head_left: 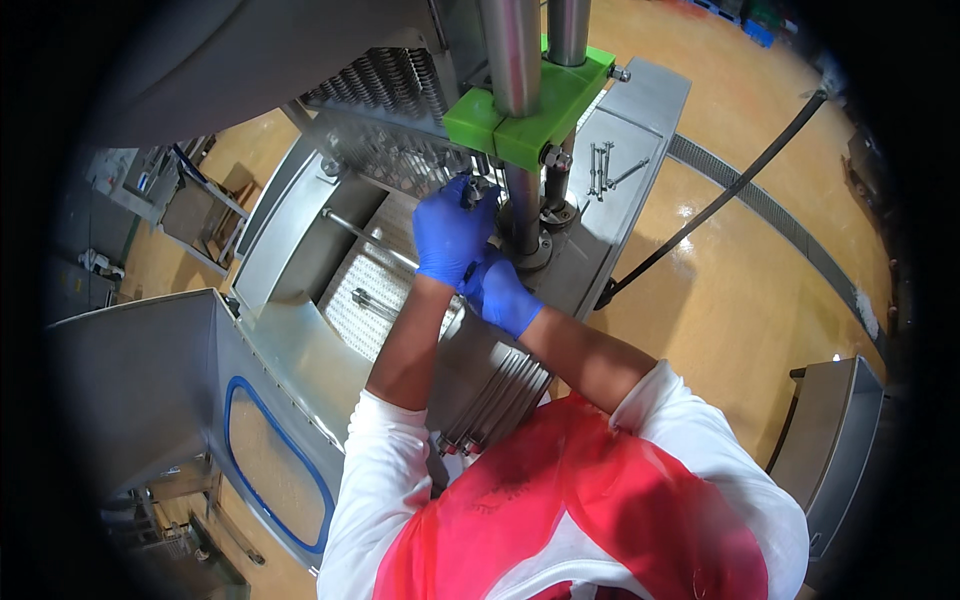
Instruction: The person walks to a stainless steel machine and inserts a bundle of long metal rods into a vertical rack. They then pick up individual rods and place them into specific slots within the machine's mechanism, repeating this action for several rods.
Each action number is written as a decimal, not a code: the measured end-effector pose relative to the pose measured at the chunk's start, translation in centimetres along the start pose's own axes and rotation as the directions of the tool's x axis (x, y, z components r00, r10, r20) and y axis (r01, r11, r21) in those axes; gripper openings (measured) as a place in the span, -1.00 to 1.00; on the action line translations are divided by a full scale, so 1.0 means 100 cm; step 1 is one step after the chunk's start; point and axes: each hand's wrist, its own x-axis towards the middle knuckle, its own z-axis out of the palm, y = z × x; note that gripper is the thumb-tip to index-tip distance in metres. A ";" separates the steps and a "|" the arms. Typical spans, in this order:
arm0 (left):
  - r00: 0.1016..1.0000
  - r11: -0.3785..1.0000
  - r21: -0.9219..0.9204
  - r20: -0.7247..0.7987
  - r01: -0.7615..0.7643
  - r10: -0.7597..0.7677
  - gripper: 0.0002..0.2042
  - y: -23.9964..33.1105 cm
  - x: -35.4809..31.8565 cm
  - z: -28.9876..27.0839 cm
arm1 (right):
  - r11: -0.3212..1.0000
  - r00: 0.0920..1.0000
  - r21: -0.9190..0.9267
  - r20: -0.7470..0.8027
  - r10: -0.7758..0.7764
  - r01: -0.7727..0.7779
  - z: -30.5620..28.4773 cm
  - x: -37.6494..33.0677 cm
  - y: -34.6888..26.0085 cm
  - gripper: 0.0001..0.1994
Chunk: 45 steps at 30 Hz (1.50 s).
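Silver metal fitting (478, 188) just below a bright green plastic block (530, 130), in the blue-gloved left hand (453, 235)
In the head view, the left fingers look closed on the fitting, beside a polished steel column (522, 210); the blue-gloved right hand (505, 296) is just nearer the body, its fingers too hidden to tell. The step seems to be handling the fitting, which calls for a steady hold. Silver metal bolts (597, 170) lie on a stainless-steel ledge (640, 105); a black hose (735, 188) hangs over tan floor (690, 285)
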 end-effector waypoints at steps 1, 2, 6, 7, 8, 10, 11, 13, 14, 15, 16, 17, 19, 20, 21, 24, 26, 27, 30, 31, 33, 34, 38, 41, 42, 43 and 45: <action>1.000 1.000 -0.002 0.018 0.019 -0.019 -0.57 0.004 0.001 -0.003 | 0.998 0.999 0.051 0.014 -0.030 0.029 -0.003 0.001 0.004 -0.82; 0.998 0.999 0.003 0.046 0.039 -0.039 -0.56 0.006 0.001 -0.007 | 0.993 0.998 0.103 0.028 -0.057 0.054 -0.001 0.001 0.009 -0.82; 0.997 0.999 0.004 0.050 0.051 -0.051 -0.48 -0.003 0.001 -0.012 | 0.962 0.978 0.179 -0.041 -0.204 0.208 0.030 -0.010 0.016 -0.75; 0.999 1.000 -0.004 0.023 0.030 -0.030 -0.45 -0.004 0.002 -0.012 | 0.964 0.979 0.177 0.006 -0.202 0.198 0.029 -0.006 0.014 -0.73; 0.999 1.000 0.028 0.051 0.013 -0.014 -0.44 -0.003 0.004 -0.013 | 0.967 0.979 0.175 0.047 -0.198 0.187 0.027 -0.002 0.012 -0.71; 0.994 0.996 0.091 0.108 -0.025 0.015 -0.42 0.003 0.009 -0.018 | 0.971 0.976 0.153 0.093 -0.199 0.183 0.021 0.001 0.012 -0.69; 0.993 0.995 0.095 0.120 -0.020 0.008 -0.41 0.005 0.010 -0.021 | 0.973 0.973 0.129 0.107 -0.204 0.190 0.024 0.001 0.009 -0.69; 0.990 0.994 0.105 0.143 -0.011 -0.004 -0.40 0.008 0.010 -0.026 | 0.980 0.979 0.132 0.119 -0.166 0.150 0.032 -0.001 0.002 -0.70; 0.988 0.993 0.118 0.155 -0.009 -0.009 -0.41 0.010 0.010 -0.027 | 0.982 0.986 0.157 0.111 -0.121 0.103 0.032 -0.004 0.001 -0.69; 0.986 0.991 0.132 0.167 -0.008 -0.014 -0.42 0.012 0.011 -0.029 | 0.981 0.992 0.183 0.105 -0.076 0.056 0.032 -0.007 0.000 -0.69; 0.984 0.989 0.145 0.180 -0.007 -0.019 -0.43 0.013 0.012 -0.029 | 0.983 0.992 0.171 0.090 -0.084 0.067 0.033 -0.010 0.001 -0.69; 0.984 0.990 0.140 0.179 -0.012 -0.014 -0.44 0.012 0.012 -0.030 | 0.984 0.993 0.158 0.079 -0.090 0.077 0.042 -0.019 0.000 -0.69; 0.984 0.991 0.132 0.176 -0.020 -0.003 -0.46 0.008 0.013 -0.031 | 0.989 0.993 0.132 0.096 -0.072 0.059 0.043 -0.021 0.000 -0.68; 0.985 0.991 0.130 0.173 -0.020 -0.003 -0.47 0.008 0.013 -0.031 | 0.992 0.991 0.118 0.123 -0.050 0.036 0.039 -0.019 -0.004 -0.68; 0.985 0.992 0.128 0.171 -0.020 -0.002 -0.48 0.009 0.013 -0.031 | 0.995 0.988 0.104 0.150 -0.028 0.012 0.036 -0.018 -0.006 -0.68; 0.995 0.997 0.073 0.100 -0.001 -0.006 -0.51 0.005 0.016 -0.033 | 0.994 0.991 0.049 0.091 -0.102 0.098 0.050 -0.035 -0.001 -0.70; 0.994 0.999 0.050 0.106 0.014 -0.019 -0.51 0.007 0.018 -0.035 | 0.988 0.993 0.157 0.115 -0.025 0.007 0.044 -0.017 -0.008 -0.72; 0.989 0.998 0.054 0.146 0.020 -0.028 -0.50 0.012 0.019 -0.037 | 0.977 0.991 0.211 0.130 0.009 -0.037 0.043 -0.012 -0.011 -0.73; 0.994 1.000 0.013 0.105 -0.012 0.011 -0.47 -0.002 0.021 -0.039 | 0.999 0.989 -0.038 0.146 0.037 -0.031 0.061 -0.048 -0.013 -0.81; 0.997 0.999 -0.013 0.071 -0.038 0.039 -0.46 -0.009 0.021 -0.040 | 0.992 0.984 -0.105 0.155 0.092 -0.076 0.052 -0.056 -0.010 -0.80; 0.996 0.994 -0.071 0.051 0.080 -0.076 -0.45 0.004 0.029 -0.052 | 0.960 0.973 -0.243 0.147 0.179 -0.140 0.029 -0.075 -0.020 -0.78; 0.989 0.985 -0.095 0.048 0.143 -0.139 -0.44 0.004 0.032 -0.057 | 0.905 0.975 -0.400 0.100 0.200 -0.145 0.019 -0.090 -0.028 -0.77; 0.954 0.511 -0.809 0.200 0.290 -0.225 -0.64 -0.046 0.018 -0.048 | 0.385 0.962 -0.909 -0.055 0.266 -0.159 0.000 -0.150 -0.079 -0.66; 0.904 0.287 -0.891 0.243 0.351 -0.351 -0.64 -0.075 -0.001 -0.039 | 0.092 0.980 -0.983 0.167 0.107 0.158 -0.020 -0.184 -0.127 -0.58; 0.892 0.214 -0.911 0.257 0.352 -0.372 -0.64 -0.078 -0.005 -0.037 | -0.068 0.970 -0.969 0.234 0.068 0.238 -0.030 -0.189 -0.140 -0.55; 0.862 0.251 -0.876 0.284 0.411 -0.421 -0.61 -0.077 -0.007 -0.040 | -0.134 0.983 -0.974 0.180 0.043 0.184 -0.033 -0.193 -0.151 -0.55; 0.908 0.245 -0.898 0.286 0.366 -0.308 -0.56 -0.081 -0.004 -0.037 | -0.261 0.997 -0.963 0.073 -0.022 0.064 -0.029 -0.199 -0.171 -0.53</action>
